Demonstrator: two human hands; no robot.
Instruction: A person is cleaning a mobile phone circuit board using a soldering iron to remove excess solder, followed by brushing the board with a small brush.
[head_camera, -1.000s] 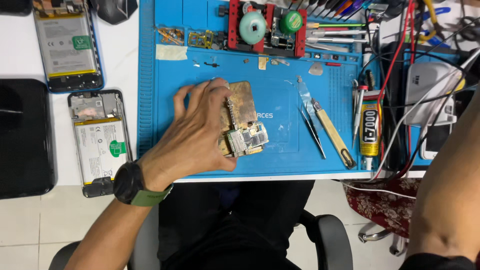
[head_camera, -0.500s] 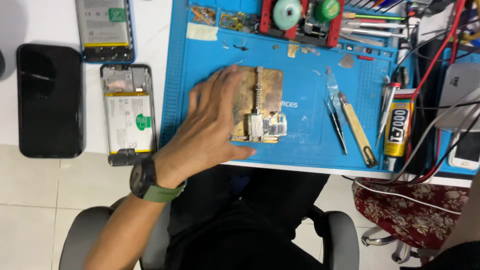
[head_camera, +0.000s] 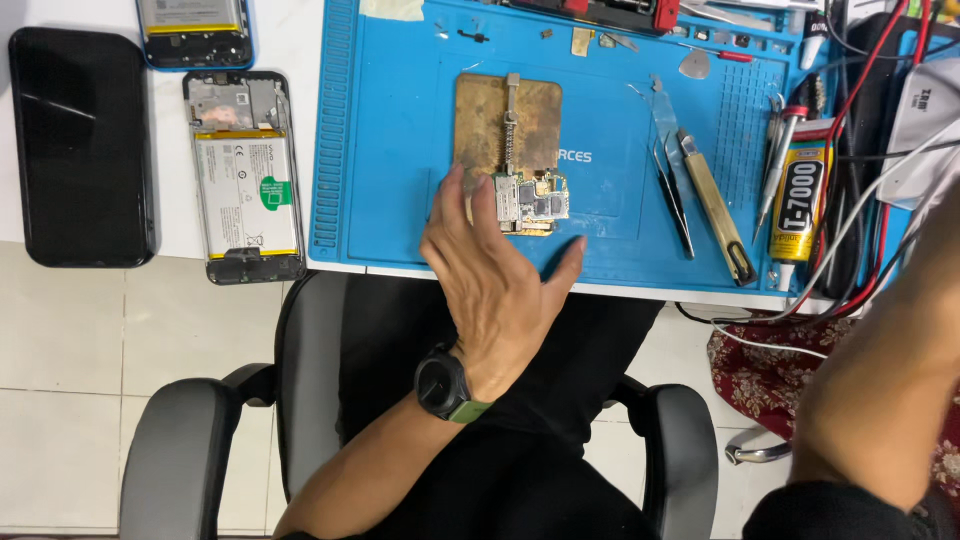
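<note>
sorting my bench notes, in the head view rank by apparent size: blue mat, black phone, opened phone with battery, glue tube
1. blue mat
2. black phone
3. opened phone with battery, slightly smaller than the black phone
4. glue tube

The open left hand (head_camera: 495, 275) hovers at the blue mat's (head_camera: 390, 180) near edge, fingertips just beside the circuit board (head_camera: 530, 202) clamped on a brass holder plate (head_camera: 508, 115).

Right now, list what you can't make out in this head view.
- Right hand: cut off by the right edge; only the forearm shows.
- Circuit board: its parts are too small to tell.
- Left hand: its palm faces down, hidden.
- Top phone: cut by the top edge.
</note>
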